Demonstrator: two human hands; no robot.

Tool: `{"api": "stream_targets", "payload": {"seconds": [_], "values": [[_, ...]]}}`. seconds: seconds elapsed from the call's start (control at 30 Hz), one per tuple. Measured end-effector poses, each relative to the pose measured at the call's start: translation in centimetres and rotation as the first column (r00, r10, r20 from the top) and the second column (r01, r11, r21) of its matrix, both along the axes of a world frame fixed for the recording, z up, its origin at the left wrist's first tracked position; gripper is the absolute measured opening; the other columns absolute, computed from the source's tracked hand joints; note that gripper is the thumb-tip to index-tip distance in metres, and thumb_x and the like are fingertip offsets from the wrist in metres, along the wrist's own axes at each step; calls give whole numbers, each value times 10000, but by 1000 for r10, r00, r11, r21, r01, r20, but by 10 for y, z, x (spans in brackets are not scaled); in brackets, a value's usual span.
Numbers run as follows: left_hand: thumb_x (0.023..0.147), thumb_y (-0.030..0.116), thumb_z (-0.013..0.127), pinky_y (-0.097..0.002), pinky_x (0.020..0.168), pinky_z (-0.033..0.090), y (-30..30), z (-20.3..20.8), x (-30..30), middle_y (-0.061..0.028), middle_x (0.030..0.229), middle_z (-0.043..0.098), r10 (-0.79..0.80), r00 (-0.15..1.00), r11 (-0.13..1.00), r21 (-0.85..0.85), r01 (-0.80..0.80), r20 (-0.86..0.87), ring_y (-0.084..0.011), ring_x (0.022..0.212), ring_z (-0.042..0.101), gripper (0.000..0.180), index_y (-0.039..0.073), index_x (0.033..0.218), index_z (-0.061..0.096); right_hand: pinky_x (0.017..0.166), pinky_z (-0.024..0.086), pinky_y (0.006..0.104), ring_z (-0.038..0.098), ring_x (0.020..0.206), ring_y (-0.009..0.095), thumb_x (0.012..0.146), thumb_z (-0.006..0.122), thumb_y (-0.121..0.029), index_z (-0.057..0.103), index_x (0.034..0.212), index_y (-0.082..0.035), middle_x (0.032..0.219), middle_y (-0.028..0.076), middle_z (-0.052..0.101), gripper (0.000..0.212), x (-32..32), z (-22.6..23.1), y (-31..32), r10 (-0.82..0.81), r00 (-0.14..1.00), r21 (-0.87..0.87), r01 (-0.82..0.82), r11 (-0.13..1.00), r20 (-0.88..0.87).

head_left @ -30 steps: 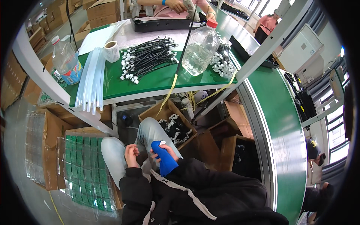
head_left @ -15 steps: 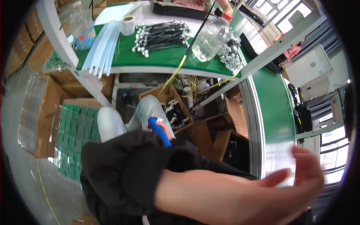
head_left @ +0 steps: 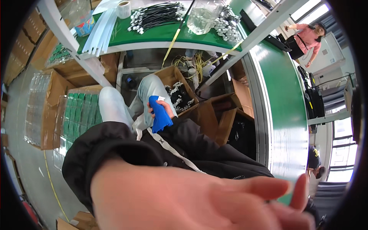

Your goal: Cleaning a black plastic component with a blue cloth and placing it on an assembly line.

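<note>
The left hand (head_left: 230,203) looks biggest of all. It reaches across the bottom of the frame to the lower right, a bit blurry, with its fingers spread apart. A long green table (head_left: 281,115) runs down the right side. A green desk (head_left: 120,34) goes across the top. Flat clear trays (head_left: 82,111) with green parts in them sit on the left. Black cables (head_left: 157,16) with white ends lie in a pile on the desk, at the top middle. A brown box (head_left: 166,74) just right of the knees holds more black and white bits. A person in a pink top (head_left: 305,40) stands at the upper right. A blue thing (head_left: 161,120) with a white tag is in the middle, over the lap. The right hand (head_left: 167,107) wraps around it, fingers pressed on its sides. A small white roll (head_left: 123,10) stands at the top left.
</note>
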State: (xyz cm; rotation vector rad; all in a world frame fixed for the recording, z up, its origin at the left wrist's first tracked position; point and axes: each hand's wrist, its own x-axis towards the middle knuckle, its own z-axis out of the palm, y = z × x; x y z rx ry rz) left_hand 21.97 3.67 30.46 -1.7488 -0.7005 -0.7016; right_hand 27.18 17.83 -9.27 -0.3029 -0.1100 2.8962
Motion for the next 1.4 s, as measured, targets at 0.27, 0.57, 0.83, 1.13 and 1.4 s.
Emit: {"api": "stream_targets", "payload": {"seconds": [0.27, 0.57, 0.83, 1.13, 1.4], "values": [[758, 116, 562, -334, 521, 413, 16, -33, -44, -77, 858, 435, 33, 974, 987, -160, 3, 225, -234, 668, 494, 66, 81, 803, 594, 574, 469, 245, 577, 713, 128, 799, 534, -334, 525, 1127, -34, 861, 29, 594, 445, -15, 13, -11, -49, 991, 166, 27, 986, 128], [635, -23, 583, -290, 565, 397, 19, -151, -78, -105, 882, 453, 271, 523, 847, -459, 270, 808, -214, 672, 487, 163, 29, 788, 570, 586, 473, 249, 579, 765, 127, 818, 521, -310, 509, 1140, -35, 912, 24, 589, 424, -14, 12, -5, -18, 991, 109, 3, 994, 129], [688, -39, 537, -258, 570, 377, -26, -143, -76, -95, 888, 454, 371, 412, 866, -470, 168, 832, -183, 654, 447, 113, 20, 784, 537, 602, 497, 254, 552, 794, 149, 835, 517, -284, 475, 1158, -3, 1032, 43, 567, 430, -14, 8, -11, -48, 998, 102, 44, 994, 40], [701, -37, 537, -247, 565, 371, -41, -148, -73, -82, 877, 459, 379, 349, 863, -463, 201, 857, -158, 663, 439, 98, 18, 781, 535, 593, 471, 242, 560, 653, 146, 826, 515, -328, 504, 1141, -31, 821, 48, 582, 433, -8, 20, -22, -56, 987, 228, 20, 973, 152], [772, 15, 532, -227, 564, 365, 0, -253, -115, -38, 782, 478, 255, -178, 820, -115, 560, 951, -103, 641, 451, 10, 18, 765, 539, 607, 446, 235, 532, 724, 140, 829, 513, -308, 486, 1134, -5, 902, 50, 558, 431, -10, 18, -18, -30, 989, 146, 8, 989, 144]]}}
